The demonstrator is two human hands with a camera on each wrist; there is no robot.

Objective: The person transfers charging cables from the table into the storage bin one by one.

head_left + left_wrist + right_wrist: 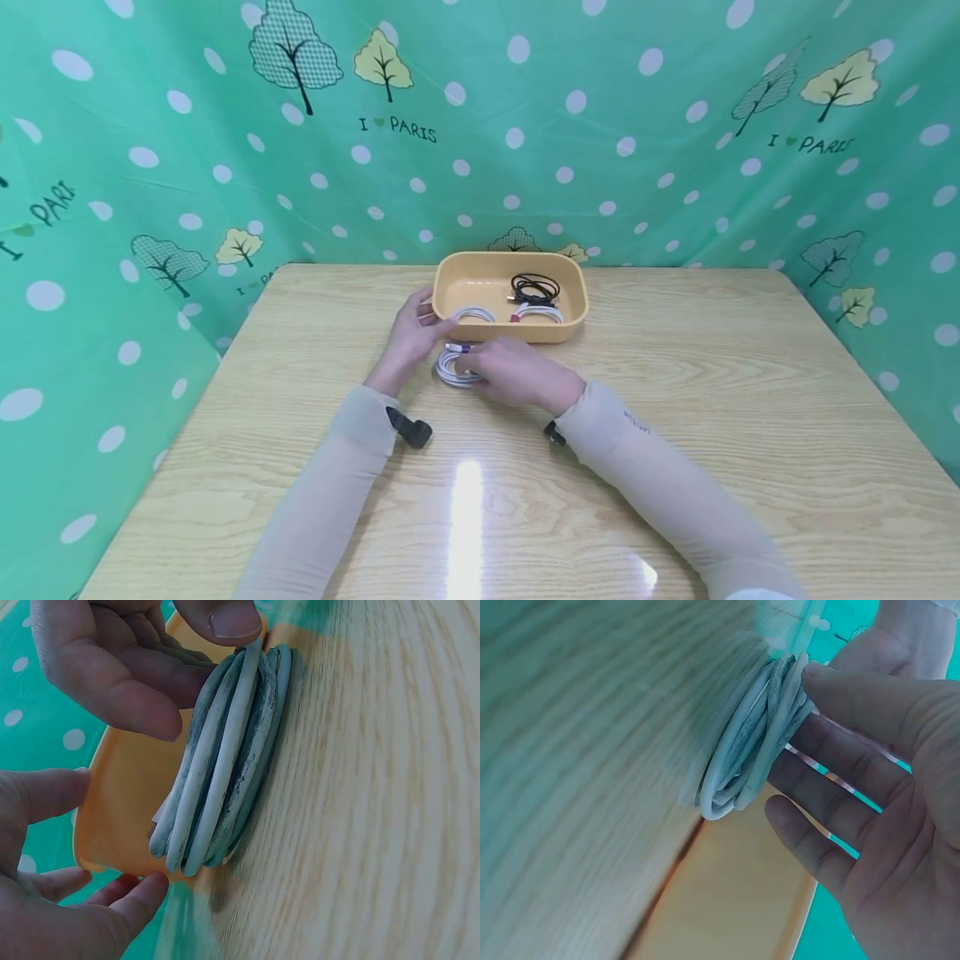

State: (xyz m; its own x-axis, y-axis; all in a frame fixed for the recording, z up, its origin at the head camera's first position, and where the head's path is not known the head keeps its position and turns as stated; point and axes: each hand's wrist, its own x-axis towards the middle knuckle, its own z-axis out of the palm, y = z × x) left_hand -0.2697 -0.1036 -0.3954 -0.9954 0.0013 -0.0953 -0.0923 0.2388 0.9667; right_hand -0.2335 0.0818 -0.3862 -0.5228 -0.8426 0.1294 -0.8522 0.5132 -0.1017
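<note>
A coiled white cable with a dark blue band near its plug lies just in front of a yellow-orange bin. My right hand pinches this coil. In the right wrist view, the thumb and fingertips of the right hand meet the coil's upper edge; the coil stands tilted close over the wood. At the bin's front left corner is my left hand, thumb at the rim and other fingers along the left wall. Those fingers look extended and relaxed against the bin in the left wrist view.
Inside the bin lie a black coiled cable, a white coil and another white coil with a red band. The wooden table ends at a green patterned cloth behind the bin.
</note>
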